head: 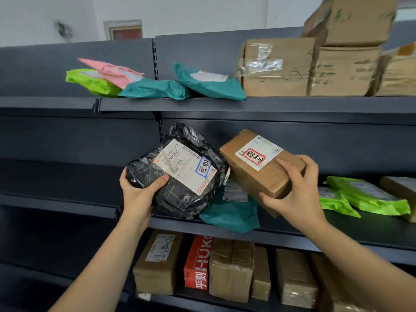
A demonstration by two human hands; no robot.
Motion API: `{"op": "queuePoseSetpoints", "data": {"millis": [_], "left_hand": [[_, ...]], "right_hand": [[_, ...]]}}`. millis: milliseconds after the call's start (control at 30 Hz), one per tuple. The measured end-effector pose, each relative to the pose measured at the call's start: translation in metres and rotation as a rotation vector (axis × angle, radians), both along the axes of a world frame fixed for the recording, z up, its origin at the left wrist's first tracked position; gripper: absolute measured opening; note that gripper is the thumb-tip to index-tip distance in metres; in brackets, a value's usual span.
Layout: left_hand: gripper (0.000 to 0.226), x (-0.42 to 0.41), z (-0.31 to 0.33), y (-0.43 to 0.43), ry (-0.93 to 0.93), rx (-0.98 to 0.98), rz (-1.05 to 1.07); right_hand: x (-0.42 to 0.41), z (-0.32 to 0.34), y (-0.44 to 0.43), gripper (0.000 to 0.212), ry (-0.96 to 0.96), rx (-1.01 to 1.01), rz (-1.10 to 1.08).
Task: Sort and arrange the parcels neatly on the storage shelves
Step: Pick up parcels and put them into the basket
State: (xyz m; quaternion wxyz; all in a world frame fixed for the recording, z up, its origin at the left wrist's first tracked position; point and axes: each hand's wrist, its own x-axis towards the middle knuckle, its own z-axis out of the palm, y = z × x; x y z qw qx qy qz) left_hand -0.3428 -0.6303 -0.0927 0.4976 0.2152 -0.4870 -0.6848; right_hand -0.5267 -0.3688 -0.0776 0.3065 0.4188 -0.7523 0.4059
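Fingers [287,165] of the right hand [295,194] curl over the near end of a brown box [252,174], with the thumb under its lower edge, so the hand clamps the box. The box is held tilted above the front edge of the middle shelf [292,238]. Its long axis runs from upper left to lower right, the far end pointing up towards the shelf's back panel [337,143] and the labelled face turned to the camera.

The left hand [137,190] grips the lower-left corner of a black parcel [180,194]. The thumb presses on the front face; the other fingers are hidden behind the wrapping. The parcel's label slants from upper left down to lower right. Whether its lower edge rests on the middle shelf cannot be told.

A teal mailer [231,215] lies at the shelf's front edge, its upper part covered by both held parcels. Green mailers [369,197] lie towards the shelf's right end, beside a box cut off by the frame. Cardboard boxes [279,68] at the right end of the upper shelf [225,104] are blurred, their print unreadable.
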Motion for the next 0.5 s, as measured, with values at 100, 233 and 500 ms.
{"op": "queuePoseSetpoints", "data": {"millis": [100, 233, 500], "left_hand": [[0.098, 0.006, 0.011, 0.047, 0.007, -0.013, -0.037], [0.089, -0.002, 0.014, 0.122, -0.017, -0.043, -0.141], [0.096, -0.059, -0.002, 0.275, -0.034, -0.061, -0.374]], "right_hand": [[0.008, 0.002, 0.05, 0.084, 0.001, -0.02, -0.015], [0.013, 0.0, 0.132, 0.084, -0.018, -0.011, -0.066], [0.019, -0.014, 0.313, 0.084, -0.075, 0.011, -0.238]]}}
